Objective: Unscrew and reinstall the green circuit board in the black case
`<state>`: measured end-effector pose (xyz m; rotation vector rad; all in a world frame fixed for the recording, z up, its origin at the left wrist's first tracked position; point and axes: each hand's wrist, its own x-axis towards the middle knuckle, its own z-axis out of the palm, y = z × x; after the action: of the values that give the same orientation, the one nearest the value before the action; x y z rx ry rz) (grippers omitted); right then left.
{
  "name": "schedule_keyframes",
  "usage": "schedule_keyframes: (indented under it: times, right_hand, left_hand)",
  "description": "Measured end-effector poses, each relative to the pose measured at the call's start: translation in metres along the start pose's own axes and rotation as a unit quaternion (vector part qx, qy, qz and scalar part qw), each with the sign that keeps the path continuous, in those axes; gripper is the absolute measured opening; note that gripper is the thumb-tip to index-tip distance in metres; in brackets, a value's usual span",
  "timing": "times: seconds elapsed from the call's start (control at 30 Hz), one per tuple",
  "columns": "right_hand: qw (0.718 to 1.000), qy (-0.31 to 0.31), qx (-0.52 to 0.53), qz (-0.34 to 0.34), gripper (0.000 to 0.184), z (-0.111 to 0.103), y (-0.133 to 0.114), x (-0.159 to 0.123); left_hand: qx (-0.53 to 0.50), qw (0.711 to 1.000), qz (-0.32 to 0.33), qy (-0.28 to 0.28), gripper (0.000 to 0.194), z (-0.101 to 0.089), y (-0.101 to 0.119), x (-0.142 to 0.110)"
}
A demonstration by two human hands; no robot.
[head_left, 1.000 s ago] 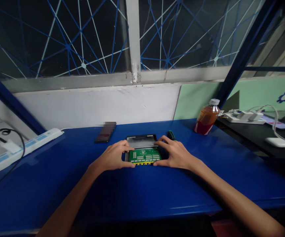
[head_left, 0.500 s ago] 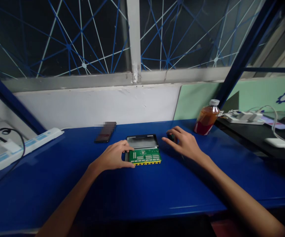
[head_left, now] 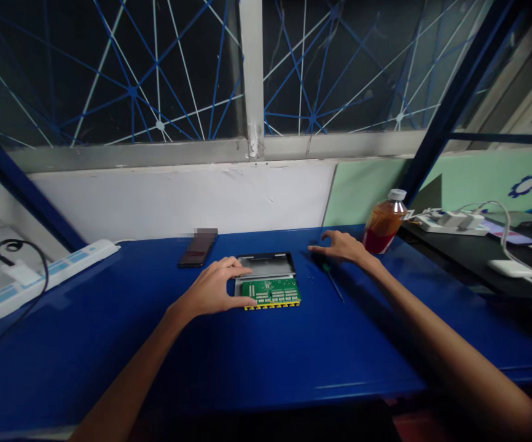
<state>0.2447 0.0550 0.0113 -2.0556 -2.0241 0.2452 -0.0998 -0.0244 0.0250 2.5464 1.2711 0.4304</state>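
My left hand [head_left: 215, 286] grips the left end of a green circuit board [head_left: 273, 291] with a yellow front edge. Its thumb lies at the board's front edge, and its fingers reach over an open, shallow metal case [head_left: 266, 265] behind the board. To the right, a screwdriver [head_left: 334, 285] lies on the blue table, its dark handle pointing away from me. My right hand [head_left: 342, 247] hovers above and beyond that handle, thumb and fingers apart, holding nothing. Tiny specks, perhaps screws [head_left: 311, 279], lie between the board and the screwdriver.
A phone [head_left: 198, 248] lies at the back left of the table [head_left: 247, 362]. Farther left is a white power strip [head_left: 47, 279] with a black cable. A drink bottle [head_left: 384, 222] stands just beyond my right hand. Chargers and white cables [head_left: 505, 224] cover the dark surface at right.
My right hand has moved up and slightly right, away from the screwdriver, which now lies uncovered. My left fingers have shifted a little forward over the case.
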Motion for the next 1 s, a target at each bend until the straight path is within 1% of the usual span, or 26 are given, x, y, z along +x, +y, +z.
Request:
schedule_keyframes:
  times: [0.07,0.1,0.2,0.3,0.4,0.47,0.5,0.6,0.67,0.77,0.83,0.9,1.0]
  right_hand:
    - [0.999,-0.043,0.008,-0.004,0.072,0.003,-0.002,0.001]
    - [0.999,-0.05,0.008,-0.009,0.071,0.005,-0.002,0.0]
    - [0.999,-0.028,0.009,-0.035,0.061,0.013,0.0,-0.007]
    - [0.997,-0.015,0.041,-0.066,0.05,0.018,0.003,-0.011]
    - [0.995,-0.008,0.061,-0.076,0.044,0.017,0.004,-0.012]
    - [0.994,0.017,0.077,-0.081,0.044,0.013,0.002,-0.013]
    - [0.991,0.041,0.092,-0.086,0.045,0.01,0.0,-0.013]
    - [0.974,0.127,0.156,-0.103,0.05,0.001,-0.007,-0.018]
    - [0.956,0.157,0.214,-0.126,0.05,-0.004,-0.013,-0.023]
    - [0.926,0.178,0.301,-0.143,0.052,-0.007,-0.022,-0.031]
    - [0.909,0.19,0.34,-0.149,0.053,-0.007,-0.026,-0.034]
    - [0.898,0.198,0.361,-0.154,0.054,-0.006,-0.029,-0.036]
    - [0.89,0.203,0.376,-0.156,0.055,-0.005,-0.03,-0.037]
  left_hand:
    - [-0.002,0.999,0.0,0.038,0.057,0.001,-0.002,0.001]
    - [-0.004,0.998,-0.001,0.057,0.052,0.002,-0.004,0.001]
    - [-0.011,0.995,-0.017,0.098,0.041,0.004,-0.012,0.004]
    - [-0.008,0.993,-0.053,0.106,0.036,0.007,-0.019,0.006]
    - [-0.012,0.99,-0.088,0.106,0.036,0.008,-0.024,0.007]
    - [-0.017,0.989,-0.102,0.105,0.037,0.008,-0.025,0.007]
    - [-0.019,0.989,-0.107,0.104,0.038,0.008,-0.026,0.007]
    - [-0.026,0.989,-0.115,0.094,0.04,0.01,-0.027,0.008]
    - [-0.029,0.989,-0.116,0.086,0.04,0.011,-0.027,0.008]
    - [-0.026,0.99,-0.11,0.079,0.04,0.013,-0.027,0.008]
    - [-0.026,0.991,-0.105,0.076,0.04,0.014,-0.026,0.008]
    - [-0.027,0.992,-0.103,0.073,0.04,0.015,-0.026,0.008]
    - [-0.025,0.992,-0.101,0.073,0.04,0.016,-0.025,0.008]
